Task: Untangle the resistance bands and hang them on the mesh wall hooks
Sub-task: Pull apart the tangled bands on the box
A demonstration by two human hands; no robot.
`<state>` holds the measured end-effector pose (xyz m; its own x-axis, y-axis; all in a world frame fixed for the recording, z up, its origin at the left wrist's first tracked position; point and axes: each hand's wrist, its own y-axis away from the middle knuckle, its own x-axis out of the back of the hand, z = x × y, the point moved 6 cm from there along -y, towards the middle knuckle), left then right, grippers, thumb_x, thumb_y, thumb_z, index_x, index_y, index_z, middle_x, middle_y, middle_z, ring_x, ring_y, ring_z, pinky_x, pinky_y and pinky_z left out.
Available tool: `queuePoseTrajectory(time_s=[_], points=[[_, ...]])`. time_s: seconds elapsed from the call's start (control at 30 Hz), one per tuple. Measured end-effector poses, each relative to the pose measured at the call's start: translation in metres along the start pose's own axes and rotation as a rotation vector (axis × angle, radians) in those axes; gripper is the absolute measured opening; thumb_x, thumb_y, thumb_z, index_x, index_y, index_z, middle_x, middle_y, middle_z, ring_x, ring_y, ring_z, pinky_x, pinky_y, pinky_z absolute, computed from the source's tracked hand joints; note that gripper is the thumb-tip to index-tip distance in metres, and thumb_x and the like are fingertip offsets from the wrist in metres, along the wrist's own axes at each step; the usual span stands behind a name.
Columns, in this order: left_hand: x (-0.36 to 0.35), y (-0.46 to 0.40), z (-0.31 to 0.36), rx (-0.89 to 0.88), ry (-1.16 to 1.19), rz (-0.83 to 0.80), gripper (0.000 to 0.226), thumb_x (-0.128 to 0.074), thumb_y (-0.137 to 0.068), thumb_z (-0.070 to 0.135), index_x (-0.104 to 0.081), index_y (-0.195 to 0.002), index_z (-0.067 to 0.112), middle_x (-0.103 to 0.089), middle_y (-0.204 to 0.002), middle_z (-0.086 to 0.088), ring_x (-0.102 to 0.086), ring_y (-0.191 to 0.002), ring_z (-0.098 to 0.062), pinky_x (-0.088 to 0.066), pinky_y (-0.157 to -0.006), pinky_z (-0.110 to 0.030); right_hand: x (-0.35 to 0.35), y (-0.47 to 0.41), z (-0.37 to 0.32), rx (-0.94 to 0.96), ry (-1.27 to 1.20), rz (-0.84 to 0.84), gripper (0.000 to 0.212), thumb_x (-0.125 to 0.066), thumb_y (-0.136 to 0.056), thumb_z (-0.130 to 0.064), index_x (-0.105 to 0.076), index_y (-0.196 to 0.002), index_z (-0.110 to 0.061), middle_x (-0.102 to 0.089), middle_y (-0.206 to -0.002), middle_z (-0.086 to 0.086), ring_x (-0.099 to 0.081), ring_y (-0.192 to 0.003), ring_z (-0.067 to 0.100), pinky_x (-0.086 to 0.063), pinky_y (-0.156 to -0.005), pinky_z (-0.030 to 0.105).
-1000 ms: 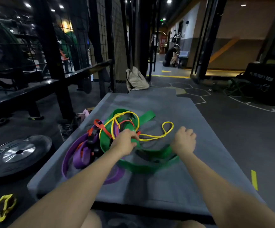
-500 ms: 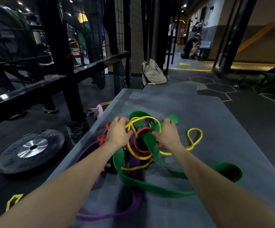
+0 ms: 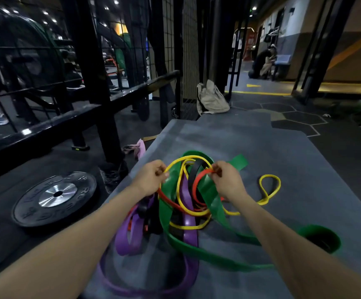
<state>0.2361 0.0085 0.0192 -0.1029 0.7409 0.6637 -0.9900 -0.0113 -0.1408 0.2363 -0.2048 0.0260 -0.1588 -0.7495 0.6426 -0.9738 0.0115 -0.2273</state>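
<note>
**Both hands in the tangle of bands**

The tangle of resistance bands (image 3: 188, 203) lies on the grey mat (image 3: 272, 152), its heap running lengthwise from the person toward the mesh wall (image 3: 176, 39). Wide green band (image 3: 216, 203) and purple band (image 3: 189, 231) loops, thinner yellow band (image 3: 269, 188) and red band (image 3: 199, 180) (one black strip too) cross one another. The left hand (image 3: 151, 180) pinches the yellow band; the right hand (image 3: 227, 180) pinches the red one, both lifted above the mat.
</note>
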Motion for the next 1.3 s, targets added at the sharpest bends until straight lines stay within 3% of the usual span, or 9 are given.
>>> queuePoseTrajectory(time_s=[0.1,0.27,0.37,0.6,0.77,0.93,1.1,1.2,1.3], points=[[0.015,0.012,0.014,0.004,0.182,0.028,0.028,-0.052,-0.092,0.002,-0.044,-0.069,0.017,-0.044,-0.05,0.005,-0.045,-0.056,-0.017,-0.036,-0.046,-0.012,0.02,0.009,-0.012,0.012,-0.037,0.032,0.02,-0.055,-0.085,-0.002,-0.049,-0.075,-0.018,-0.051,-0.062,-0.004,-0.051,-0.069,0.021,-0.035,-0.061,0.023],[0.034,0.03,0.039,-0.052,0.325,0.044,0.022,-0.054,-0.092,0.009,-0.051,-0.072,0.018,-0.048,-0.064,-0.003,-0.046,-0.067,-0.022,-0.041,-0.065,-0.034,0.047,0.031,-0.034,0.055,-0.041,0.054,0.015,-0.063,-0.083,-0.005,-0.05,-0.08,-0.011,-0.05,-0.063,-0.003,-0.047,-0.056,0.01,-0.036,-0.05,0.004],[0.034,0.046,0.048,0.005,0.435,0.025,0.018,-0.055,-0.092,0.014,-0.054,-0.075,0.019,-0.049,-0.065,-0.002,-0.053,-0.073,-0.027,-0.047,-0.077,-0.047,0.054,0.046,-0.037,0.036,-0.022,0.051,0.015,-0.068,-0.082,-0.01,-0.054,-0.083,-0.006,-0.057,-0.074,0.006,-0.051,-0.06,0.012,-0.034,-0.052,0.017],[0.024,0.076,0.074,0.097,0.632,-0.035,0.019,-0.048,-0.097,0.018,-0.053,-0.078,0.016,-0.045,-0.065,-0.001,-0.045,-0.054,-0.01,-0.042,-0.059,-0.029,0.08,0.07,-0.039,0.024,-0.002,0.103,0.021,-0.065,-0.085,-0.016,-0.058,-0.097,-0.001,-0.057,-0.087,0.01,-0.053,-0.081,0.025,-0.025,-0.059,0.023],[0.001,0.086,0.079,0.028,0.525,-0.042,0.02,-0.054,-0.093,0.017,-0.056,-0.073,0.018,-0.047,-0.062,0.003,-0.045,-0.051,-0.004,-0.035,-0.053,-0.022,0.096,0.084,-0.02,0.014,0.013,0.17,0.016,-0.06,-0.083,0.0,-0.057,-0.097,0.006,-0.06,-0.091,0.018,-0.059,-0.09,0.033,-0.025,-0.059,0.026],[-0.029,0.096,0.066,-0.03,0.369,-0.121,0.018,-0.06,-0.089,0.019,-0.062,-0.083,0.002,-0.056,-0.07,-0.009,-0.048,-0.065,-0.015,-0.037,-0.061,-0.024,0.089,0.1,0.008,-0.036,0.08,0.118,0.018,-0.062,-0.081,0.003,-0.06,-0.099,0.003,-0.062,-0.095,0.016,-0.058,-0.095,0.034,-0.032,-0.067,0.029],[-0.046,0.101,0.059,-0.104,0.123,-0.184,0.02,-0.057,-0.091,0.026,-0.056,-0.072,0.02,-0.05,-0.059,0.007,-0.043,-0.049,-0.001,-0.034,-0.051,-0.014,0.076,0.107,0.014,-0.023,0.126,-0.021,0.02,-0.073,-0.076,-0.011,-0.059,-0.09,-0.005,-0.055,-0.084,0.006,-0.053,-0.082,0.026,-0.028,-0.062,0.025],[-0.055,0.101,0.05,-0.077,0.17,-0.236,0.018,-0.068,-0.083,0.03,-0.055,-0.091,0.019,-0.056,-0.081,-0.002,-0.053,-0.066,-0.013,-0.042,-0.063,-0.02,0.072,0.106,0.008,-0.013,0.055,-0.017,0.02,-0.071,-0.08,-0.018,-0.054,-0.085,-0.008,-0.057,-0.082,0.006,-0.051,-0.078,0.022,-0.039,-0.07,0.032],[-0.06,0.095,0.055,-0.133,0.023,-0.205,0.057,-0.078,-0.073,0.026,-0.051,-0.122,0.015,-0.043,-0.11,-0.001,-0.053,-0.095,-0.015,-0.043,-0.088,-0.024,0.066,0.101,-0.004,0.035,0.018,-0.003,0.009,-0.065,-0.084,-0.009,-0.058,-0.088,-0.012,-0.062,-0.083,0.005,-0.056,-0.077,0.018,-0.046,-0.066,0.02]])
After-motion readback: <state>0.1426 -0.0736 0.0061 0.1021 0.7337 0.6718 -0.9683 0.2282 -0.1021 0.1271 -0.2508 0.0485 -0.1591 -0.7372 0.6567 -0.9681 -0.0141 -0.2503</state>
